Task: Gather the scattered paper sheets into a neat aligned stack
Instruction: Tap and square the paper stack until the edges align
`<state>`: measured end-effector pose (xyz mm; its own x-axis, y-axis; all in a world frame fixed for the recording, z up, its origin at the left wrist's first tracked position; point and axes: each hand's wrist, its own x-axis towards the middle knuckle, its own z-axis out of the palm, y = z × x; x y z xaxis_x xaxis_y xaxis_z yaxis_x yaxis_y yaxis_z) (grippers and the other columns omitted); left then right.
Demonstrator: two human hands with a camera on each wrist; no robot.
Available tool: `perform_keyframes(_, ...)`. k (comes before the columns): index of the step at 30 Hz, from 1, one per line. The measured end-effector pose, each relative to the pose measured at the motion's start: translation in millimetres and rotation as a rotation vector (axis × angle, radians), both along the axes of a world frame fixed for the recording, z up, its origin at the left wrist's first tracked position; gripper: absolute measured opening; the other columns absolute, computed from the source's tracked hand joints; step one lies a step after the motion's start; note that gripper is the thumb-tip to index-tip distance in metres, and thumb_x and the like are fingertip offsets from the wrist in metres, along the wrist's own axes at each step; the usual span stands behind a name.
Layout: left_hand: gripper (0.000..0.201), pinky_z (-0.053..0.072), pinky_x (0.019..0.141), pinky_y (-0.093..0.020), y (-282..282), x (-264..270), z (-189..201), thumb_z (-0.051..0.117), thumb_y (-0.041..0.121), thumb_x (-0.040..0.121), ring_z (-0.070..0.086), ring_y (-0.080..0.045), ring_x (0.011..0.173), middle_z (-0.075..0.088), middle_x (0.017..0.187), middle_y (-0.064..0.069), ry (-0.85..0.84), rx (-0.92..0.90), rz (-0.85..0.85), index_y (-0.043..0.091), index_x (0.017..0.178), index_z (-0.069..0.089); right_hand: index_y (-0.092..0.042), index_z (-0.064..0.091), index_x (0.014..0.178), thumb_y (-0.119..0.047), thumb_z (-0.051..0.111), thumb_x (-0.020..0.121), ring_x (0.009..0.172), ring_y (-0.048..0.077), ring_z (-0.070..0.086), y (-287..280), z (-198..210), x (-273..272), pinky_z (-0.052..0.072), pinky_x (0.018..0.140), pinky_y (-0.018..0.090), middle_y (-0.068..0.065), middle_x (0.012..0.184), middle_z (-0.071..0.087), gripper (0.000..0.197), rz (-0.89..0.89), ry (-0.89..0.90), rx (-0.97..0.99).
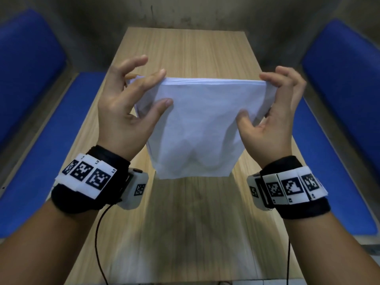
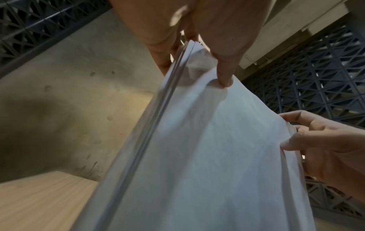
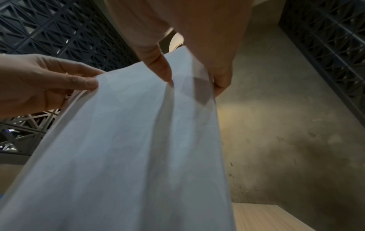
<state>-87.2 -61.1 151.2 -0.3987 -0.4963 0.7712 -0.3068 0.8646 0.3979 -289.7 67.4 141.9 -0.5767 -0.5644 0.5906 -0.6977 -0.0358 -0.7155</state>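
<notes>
A stack of white paper sheets (image 1: 193, 128) hangs upright in the air above the wooden table (image 1: 185, 48), its lower edge clear of the tabletop. My left hand (image 1: 131, 99) pinches the stack's upper left side, thumb on the near face and fingers behind. On the upper right side my right hand (image 1: 273, 105) pinches it the same way. The left wrist view shows the sheets (image 2: 207, 148) edge-on, their edges nearly level, with my left thumb (image 2: 225, 78) pressing the near face. The right wrist view shows the sheets (image 3: 128, 148) creased under my right thumb (image 3: 162, 70).
Blue padded benches stand along both sides of the table, one on the left (image 1: 30, 120) and one on the right (image 1: 339, 120). A grey concrete wall (image 1: 185, 11) closes the far end. Black cables hang from both wrist bands over the near tabletop.
</notes>
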Motion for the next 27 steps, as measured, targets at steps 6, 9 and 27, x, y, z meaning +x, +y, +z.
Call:
perform_keyframes(6, 0.07, 0.05, 0.091, -0.027, 8.8, -1.9, -10.5, 0.059, 0.002, 0.092, 0.053, -0.014, 0.122, 0.048, 0.132, -0.001, 0.258, 0.498, -0.254, 0.008, 0.148, 0.018, -0.017, 0.023, 0.143, 0.007, 0.059, 0.077, 0.12, 0.017, 0.054, 3.4, -9.2, -1.4, 0.052, 0.097, 0.036, 0.015, 0.138, 0.044, 0.079, 0.161, -0.333, -0.105)
perform_keyframes(9, 0.069, 0.051, 0.088, -0.023, 13.7, -2.6, -29.8, 0.053, -0.01, 0.091, 0.06, 0.002, 0.109, 0.06, 0.115, 0.027, 0.286, 0.796, -0.366, 0.023, 0.139, 0.017, -0.015, 0.041, 0.128, 0.014, 0.049, 0.083, 0.089, 0.002, 0.064, 4.2, -17.7, -1.2, 0.052, 0.074, 0.019, 0.002, 0.106, 0.064, 0.054, 0.229, -0.633, -0.114)
perform_keyframes(27, 0.096, 0.05, 0.101, -0.036, -0.4, -5.0, -33.0, 0.063, -0.002, 0.086, 0.053, -0.015, 0.123, 0.039, 0.144, -0.005, 0.249, 0.614, -0.166, 0.017, 0.15, -0.006, -0.032, 0.006, 0.148, 0.004, 0.061, 0.083, 0.11, 0.02, 0.057, -4.7, -14.6, 3.8, 0.051, 0.088, 0.021, 0.017, 0.135, 0.044, 0.093, 0.222, -0.327, -0.027)
